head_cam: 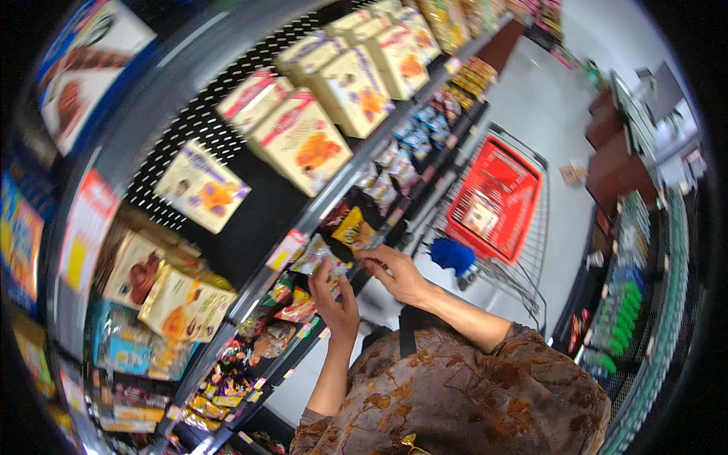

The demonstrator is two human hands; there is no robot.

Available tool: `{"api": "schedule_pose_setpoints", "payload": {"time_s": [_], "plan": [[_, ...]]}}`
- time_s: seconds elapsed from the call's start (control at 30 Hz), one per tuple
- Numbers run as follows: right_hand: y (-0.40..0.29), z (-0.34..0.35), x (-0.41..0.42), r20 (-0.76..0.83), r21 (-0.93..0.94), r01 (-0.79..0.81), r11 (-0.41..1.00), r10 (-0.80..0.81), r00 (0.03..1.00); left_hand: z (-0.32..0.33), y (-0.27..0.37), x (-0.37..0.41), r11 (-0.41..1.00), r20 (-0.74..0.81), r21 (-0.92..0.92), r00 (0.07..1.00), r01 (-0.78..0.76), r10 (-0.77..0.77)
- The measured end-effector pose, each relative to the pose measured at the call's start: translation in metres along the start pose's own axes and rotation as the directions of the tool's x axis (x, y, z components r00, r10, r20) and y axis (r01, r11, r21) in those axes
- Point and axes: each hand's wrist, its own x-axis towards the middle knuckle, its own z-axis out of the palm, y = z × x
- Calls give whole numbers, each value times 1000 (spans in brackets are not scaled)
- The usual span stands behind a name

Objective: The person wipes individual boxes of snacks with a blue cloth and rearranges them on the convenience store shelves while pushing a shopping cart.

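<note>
My left hand (335, 301) is at the edge of a lower shelf, its fingers and thumb around a shiny silver snack packet (316, 255). To its right, my right hand (400, 277) has bent fingers at the lower edge of a yellow snack packet (351, 228). The fingertips meet that packet, but whether they grip it is not clear. Red and orange packets (298, 306) lie just below my left hand. Cream-coloured boxes (304, 145) with food pictures stand on the shelf above.
A shopping cart (534, 284) with a red basket (526, 222) stands in the aisle at right; a cream box (480, 215) lies in the basket. A blue item (451, 256) is beside the basket. Bottles with green caps (623, 318) line the far-right shelf. Price tags (286, 248) edge the shelves.
</note>
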Motion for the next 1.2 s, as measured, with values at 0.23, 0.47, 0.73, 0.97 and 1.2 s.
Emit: {"api": "schedule_pose_setpoints", "payload": {"time_s": [0.23,0.47,0.73,0.97,1.2], "plan": [[50,-104,-89,-313,200,-384,901,431,847,84,21,-45,982,465,-183,884,52,40],[185,-207,-122,-594,390,-374,841,540,596,160,28,-51,985,616,-164,775,-52,143],[336,-279,-137,-643,-97,-745,660,529,554,203,39,-54,963,698,189,716,-191,5],[397,-291,-94,-505,-380,-758,531,567,651,212,42,-54,941,684,272,728,-202,-41],[445,-302,-60,-370,-574,-721,388,662,651,228,47,-43,924,683,315,728,-218,-62]]}}
